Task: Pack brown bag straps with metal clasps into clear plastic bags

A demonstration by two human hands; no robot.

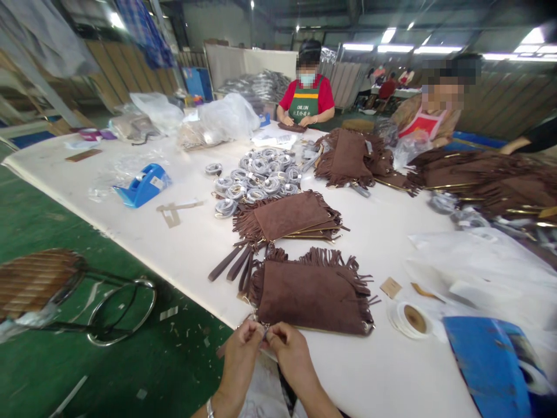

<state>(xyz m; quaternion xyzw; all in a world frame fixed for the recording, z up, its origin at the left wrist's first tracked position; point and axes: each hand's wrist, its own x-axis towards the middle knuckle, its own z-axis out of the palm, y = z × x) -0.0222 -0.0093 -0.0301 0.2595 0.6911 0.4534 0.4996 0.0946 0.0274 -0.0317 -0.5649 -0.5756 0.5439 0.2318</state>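
A brown suede bag with fringe lies flat at the near edge of the white table. My left hand and my right hand meet at its near left corner, fingers pinched together on a small metal zipper pull or clasp. Loose brown straps lie just left of the bag. A second stack of fringed bags sits behind it.
Coiled grey chains in wrappers are heaped mid-table, a blue tape dispenser to the left, a tape roll and blue box on the right. More brown bags pile far right. Two people work across the table. A stool stands on the green floor.
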